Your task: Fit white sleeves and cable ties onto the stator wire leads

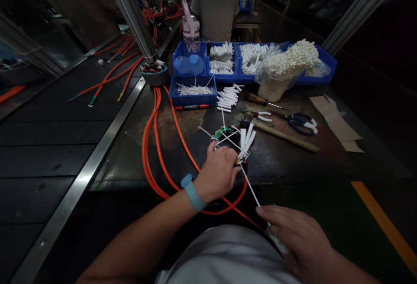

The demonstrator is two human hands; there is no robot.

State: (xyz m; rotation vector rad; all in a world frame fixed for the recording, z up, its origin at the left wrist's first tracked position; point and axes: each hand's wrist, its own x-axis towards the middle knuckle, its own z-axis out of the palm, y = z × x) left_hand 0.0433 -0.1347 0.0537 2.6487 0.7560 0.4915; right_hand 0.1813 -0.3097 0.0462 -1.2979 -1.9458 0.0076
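On the bench in front of me lies a round motor stator [224, 133] with a dark middle, green and coloured wires and white sleeves [246, 140] standing up at its right side. Thin white cable ties [224, 119] stick out from it and cross over its top. My left hand [219, 169] is closed on the stator's near rim. A taut white cable tie [250, 185] runs from that rim down to my right hand [293, 232], whose fingers pinch it. Something whitish and blurred shows under the right palm; I cannot make it out.
Behind the stator are a blue tray [174, 99] of cable ties, loose white sleeves [228, 98] and blue bins [208, 75]. A hammer [286, 136], pliers [302, 123] and a screwdriver [257, 99] lie to the right. Orange cables [145, 153] loop at left. A person [215, 6] stands beyond.
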